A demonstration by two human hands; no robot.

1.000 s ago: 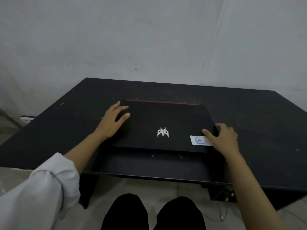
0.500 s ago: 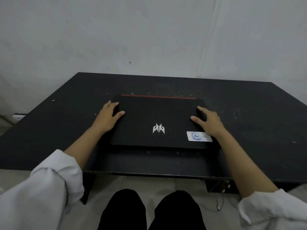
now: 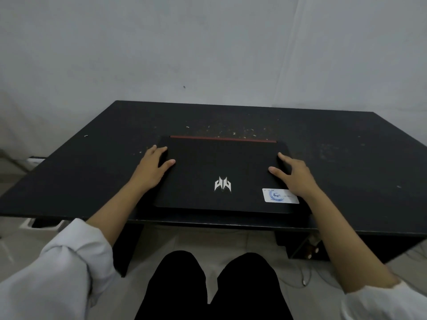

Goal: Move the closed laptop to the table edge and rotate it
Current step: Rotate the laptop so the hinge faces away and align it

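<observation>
The closed black laptop [image 3: 221, 162] lies flat on the black table [image 3: 87, 172], its front edge close to the table's near edge. A red strip runs along its far side, a silver logo sits mid-lid, and a white sticker [image 3: 278, 196] marks the near right corner. My left hand [image 3: 151, 168] grips the laptop's left side, thumb on the lid and fingers over the edge. On the right side my right hand [image 3: 294, 177] holds it, with thumb and forefinger spread on the lid above the sticker.
A pale wall [image 3: 208, 54] stands right behind the table. Crumbs speckle the tabletop beyond the laptop. My knees [image 3: 215, 285] in black trousers are below the near edge. Cables [image 3: 305, 277] lie on the floor under the table's right side.
My right hand left the near right corner by the sticker and took hold further up the right edge. The laptop has slid toward me, closer to the near table edge.
</observation>
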